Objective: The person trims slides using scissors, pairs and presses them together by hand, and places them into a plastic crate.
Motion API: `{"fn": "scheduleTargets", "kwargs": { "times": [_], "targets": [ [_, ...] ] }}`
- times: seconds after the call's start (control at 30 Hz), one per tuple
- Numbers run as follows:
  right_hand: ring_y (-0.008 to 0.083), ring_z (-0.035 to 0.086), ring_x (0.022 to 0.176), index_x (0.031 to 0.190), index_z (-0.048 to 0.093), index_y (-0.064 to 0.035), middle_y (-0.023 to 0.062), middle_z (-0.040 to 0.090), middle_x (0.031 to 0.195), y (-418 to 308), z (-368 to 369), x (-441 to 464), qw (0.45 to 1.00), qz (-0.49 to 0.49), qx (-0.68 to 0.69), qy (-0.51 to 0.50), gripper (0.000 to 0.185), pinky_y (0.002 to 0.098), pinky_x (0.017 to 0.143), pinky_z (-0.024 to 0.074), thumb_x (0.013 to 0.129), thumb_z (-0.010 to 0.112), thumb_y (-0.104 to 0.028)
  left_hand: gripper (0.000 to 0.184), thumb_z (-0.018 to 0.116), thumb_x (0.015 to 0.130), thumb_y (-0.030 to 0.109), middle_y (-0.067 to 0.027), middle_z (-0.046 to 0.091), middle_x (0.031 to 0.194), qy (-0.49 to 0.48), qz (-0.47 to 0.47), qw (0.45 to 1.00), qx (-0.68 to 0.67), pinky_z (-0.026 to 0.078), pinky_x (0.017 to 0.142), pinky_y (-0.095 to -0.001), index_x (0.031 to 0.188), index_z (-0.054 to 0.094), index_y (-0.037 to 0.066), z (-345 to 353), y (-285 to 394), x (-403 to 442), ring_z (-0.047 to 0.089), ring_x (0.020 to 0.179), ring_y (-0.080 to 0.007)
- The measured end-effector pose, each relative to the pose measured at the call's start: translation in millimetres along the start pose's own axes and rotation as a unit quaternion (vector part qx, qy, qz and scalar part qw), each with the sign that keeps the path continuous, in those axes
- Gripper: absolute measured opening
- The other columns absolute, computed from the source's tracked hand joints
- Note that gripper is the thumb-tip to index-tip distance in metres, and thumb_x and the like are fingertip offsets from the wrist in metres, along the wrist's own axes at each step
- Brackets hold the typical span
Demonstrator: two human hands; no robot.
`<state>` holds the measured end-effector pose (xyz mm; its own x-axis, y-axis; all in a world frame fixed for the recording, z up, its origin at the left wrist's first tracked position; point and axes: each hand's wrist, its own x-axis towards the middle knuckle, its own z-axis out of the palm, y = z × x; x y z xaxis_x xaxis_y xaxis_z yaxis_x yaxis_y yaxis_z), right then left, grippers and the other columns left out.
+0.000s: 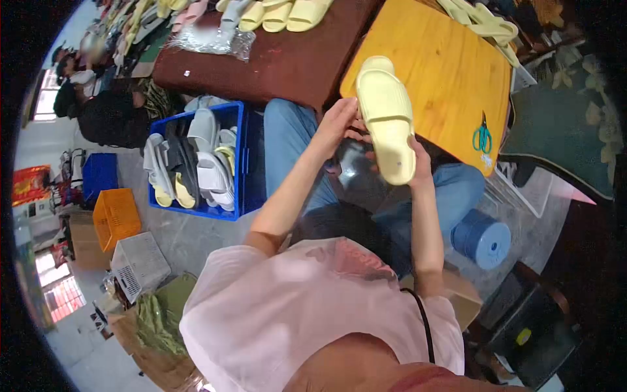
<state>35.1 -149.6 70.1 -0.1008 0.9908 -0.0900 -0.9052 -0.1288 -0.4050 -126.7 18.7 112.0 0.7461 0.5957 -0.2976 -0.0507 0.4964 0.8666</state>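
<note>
Head view: pale yellow slipper [386, 95] up in front of the wooden tabletop [444, 75]. Right hand [421, 163] grasping it by the heel end; left hand [338, 123] beside its edge, fingers part-curled, grip cannot be told. Blue crate [243, 160] by the left knee: grey, white, dark and yellow slippers [208, 171], packed close, some upright. Farther off, an orange crate [117, 219] and white crate [139, 264], tilted, contents unclear. Green-handled scissors [482, 138] near tabletop edge.
</note>
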Motion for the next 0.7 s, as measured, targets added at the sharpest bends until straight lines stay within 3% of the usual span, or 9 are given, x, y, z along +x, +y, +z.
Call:
{"fn": "scheduleTargets", "kwargs": {
  "times": [0.07,0.13,0.2,0.3,0.47,0.53,0.6,0.67,0.7],
  "targets": [
    [0.0492,0.058,0.121,0.154,0.028,0.0015,0.0297,0.045,0.148,3.5,-17.3,-0.8,0.993,-0.044,-0.054,0.099,0.074,0.0579,0.095,0.053,0.102,0.042,-0.049,0.064,0.063,0.1,0.037,-0.0082,0.07,0.103,0.009,-0.025,0.998,0.06,0.054,0.069,-0.0264,0.145,0.037,-0.001,7.9,-7.9,-3.1,0.069,0.09,-0.0145],
    [0.0363,0.065,0.115,0.144,0.044,0.003,0.0228,0.06,0.133,-10.8,-32.6,-0.2,0.972,-0.089,-0.093,0.196,0.056,0.0449,0.092,0.0566,0.103,0.049,-0.035,0.072,0.072,0.094,0.035,-0.0106,0.07,0.107,-0.023,-0.044,0.992,0.112,0.055,0.075,-0.0321,0.145,0.037,-0.002,11.2,-23.0,-5.0,0.068,0.097,-0.0169],
    [0.021,0.069,0.104,0.134,0.054,0.0019,0.013,0.069,0.118,-34.4,-39.7,0.2,0.919,-0.163,-0.199,0.298,0.039,0.033,0.086,0.057,0.102,0.057,-0.021,0.076,0.08,0.086,0.032,-0.0164,0.066,0.116,0.012,0.074,0.96,0.272,0.053,0.084,-0.0374,0.142,0.041,-0.002,3.8,-54.6,16.3,0.065,0.101,-0.0232],
    [0.0164,0.066,0.096,0.132,0.055,0.0023,0.0098,0.068,0.115,-63.3,-59.3,3.9,0.812,-0.263,-0.338,0.396,0.036,0.0307,0.083,0.0541,0.099,0.058,-0.009,0.069,0.078,0.076,0.014,-0.0253,0.049,0.139,0.083,0.303,0.785,0.534,0.039,0.107,-0.0494,0.137,0.048,0.003,6.7,-45.1,49.1,0.044,0.128,-0.0434],
    [0.0155,0.064,0.101,0.14,0.051,0.0028,0.0107,0.067,0.117,-98.3,-118.7,29.0,0.79,-0.211,-0.442,0.37,0.045,0.03,0.085,0.0525,0.098,0.061,-0.012,0.084,0.075,0.082,0.027,-0.0265,0.043,0.146,0.092,0.326,0.571,0.747,0.033,0.109,-0.0566,0.156,0.034,0.027,-2.1,-29.1,146.6,0.04,0.133,-0.0463],
    [0.0189,0.065,0.1,0.143,0.046,0.0051,0.0137,0.068,0.115,-106.9,-133.9,37.4,0.731,-0.18,-0.511,0.415,0.056,0.0314,0.085,0.0527,0.095,0.066,-0.015,0.08,0.069,0.086,0.039,-0.0251,0.049,0.138,0.006,0.203,0.696,0.689,0.037,0.104,-0.0557,0.157,0.033,0.028,-4.6,-21.5,173.8,0.047,0.126,-0.0447],
    [0.0229,0.066,0.097,0.144,0.044,0.0071,0.0152,0.069,0.113,-117.6,-137.3,33.2,0.7,-0.172,-0.552,0.419,0.061,0.0332,0.084,0.0531,0.093,0.068,-0.015,0.07,0.061,0.093,0.043,-0.0239,0.054,0.131,0.055,0.168,0.645,0.743,0.04,0.101,-0.0554,0.156,0.035,0.027,7.5,-14.4,167.9,0.05,0.123,-0.042],
    [0.0253,0.069,0.085,0.114,0.068,-0.0002,0.0194,0.07,0.099,-128.7,-128.9,20.3,0.482,-0.286,-0.721,0.407,0.031,0.0341,0.076,0.0538,0.086,0.072,-0.013,0.068,0.059,0.095,0.043,-0.0245,0.052,0.134,0.119,0.144,0.635,0.75,0.04,0.101,-0.0572,0.156,0.035,0.027,14.6,-21.3,162.8,0.049,0.124,-0.0413],
    [0.0241,0.069,0.082,0.099,0.073,-0.0012,0.0151,0.072,0.09,-132.7,-116.4,13.7,0.513,-0.256,-0.713,0.403,0.017,0.0363,0.074,0.0544,0.087,0.071,-0.013,0.069,0.059,0.094,0.044,-0.0264,0.05,0.137,0.146,0.128,0.655,0.73,0.038,0.103,-0.0591,0.156,0.035,0.027,15.3,-26.1,166.6,0.047,0.126,-0.0427]
  ]
}}
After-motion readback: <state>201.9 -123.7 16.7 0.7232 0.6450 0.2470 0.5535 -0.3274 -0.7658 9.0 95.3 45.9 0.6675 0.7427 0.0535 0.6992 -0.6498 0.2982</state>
